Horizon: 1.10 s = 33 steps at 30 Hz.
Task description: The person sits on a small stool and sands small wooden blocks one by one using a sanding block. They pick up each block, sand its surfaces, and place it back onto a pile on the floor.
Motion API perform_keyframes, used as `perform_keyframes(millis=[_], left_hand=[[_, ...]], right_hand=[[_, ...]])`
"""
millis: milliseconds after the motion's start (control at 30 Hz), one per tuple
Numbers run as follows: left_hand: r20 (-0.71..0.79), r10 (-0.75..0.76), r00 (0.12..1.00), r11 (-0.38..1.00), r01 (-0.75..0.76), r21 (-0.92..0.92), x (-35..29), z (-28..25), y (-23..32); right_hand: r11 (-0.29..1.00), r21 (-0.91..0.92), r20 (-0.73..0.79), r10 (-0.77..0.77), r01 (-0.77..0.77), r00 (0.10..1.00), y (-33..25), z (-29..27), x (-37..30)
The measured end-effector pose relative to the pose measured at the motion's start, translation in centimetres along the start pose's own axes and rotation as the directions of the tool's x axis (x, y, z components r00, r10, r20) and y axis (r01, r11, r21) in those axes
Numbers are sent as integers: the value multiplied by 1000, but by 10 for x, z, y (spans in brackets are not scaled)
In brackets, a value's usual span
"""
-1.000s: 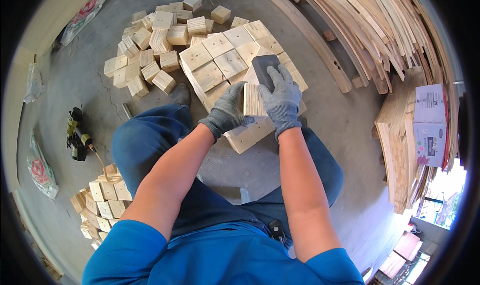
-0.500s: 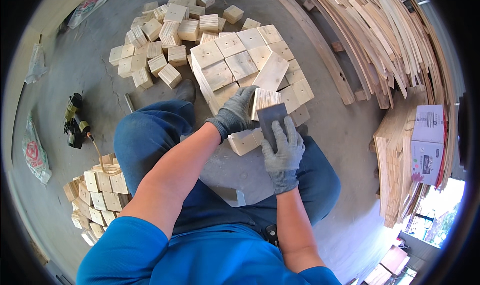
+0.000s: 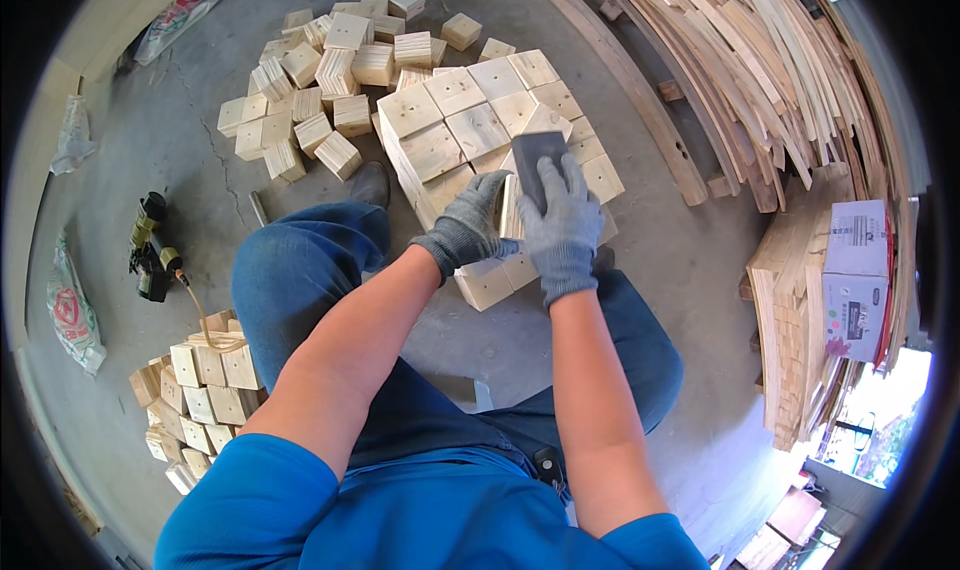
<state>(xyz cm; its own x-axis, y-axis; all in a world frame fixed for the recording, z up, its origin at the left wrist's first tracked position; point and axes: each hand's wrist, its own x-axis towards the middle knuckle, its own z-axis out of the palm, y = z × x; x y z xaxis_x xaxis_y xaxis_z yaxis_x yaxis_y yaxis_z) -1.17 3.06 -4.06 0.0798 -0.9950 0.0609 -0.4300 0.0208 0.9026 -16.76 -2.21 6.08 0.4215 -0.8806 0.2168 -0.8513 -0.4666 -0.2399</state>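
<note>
My left hand (image 3: 465,222), in a grey knit glove, grips a pale wooden block (image 3: 510,206) from its left side. In my right hand (image 3: 563,225), gloved alike, is a dark grey flat rectangular sanding block (image 3: 539,154). It lies over the upper part of the wooden block and hides much of it. The right fingers are pressed along the sanding block's face. Under and beyond both hands stands a close-set stack of square wooden blocks (image 3: 432,152), each top marked with small dark spots.
Loose wooden blocks (image 3: 347,32) lie heaped at the far left. A nail gun (image 3: 150,245) with a hose rests on the floor by another block stack (image 3: 208,366). Long boards (image 3: 740,70) and a cardboard box (image 3: 856,280) are at the right. Plastic bags (image 3: 72,315) lie along the left.
My right hand has moved up and away from me, carrying the sanding block across the wooden block. My left hand has stayed nearly in place, still holding the wooden block.
</note>
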Motion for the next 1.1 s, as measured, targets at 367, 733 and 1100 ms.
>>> perform_keyframes(millis=[367, 733, 1100], left_hand=[[-6, 42, 999, 998, -42, -41, 1, 6, -3], [25, -48, 999, 998, 49, -37, 2, -2, 17], [-28, 20, 999, 999, -21, -38, 0, 9, -5]], right_hand=[[991, 33, -13, -129, 130, 992, -2, -23, -111], [1000, 24, 57, 5, -6, 998, -8, 5, 35], [997, 32, 16, -72, 72, 997, -3, -22, -104]])
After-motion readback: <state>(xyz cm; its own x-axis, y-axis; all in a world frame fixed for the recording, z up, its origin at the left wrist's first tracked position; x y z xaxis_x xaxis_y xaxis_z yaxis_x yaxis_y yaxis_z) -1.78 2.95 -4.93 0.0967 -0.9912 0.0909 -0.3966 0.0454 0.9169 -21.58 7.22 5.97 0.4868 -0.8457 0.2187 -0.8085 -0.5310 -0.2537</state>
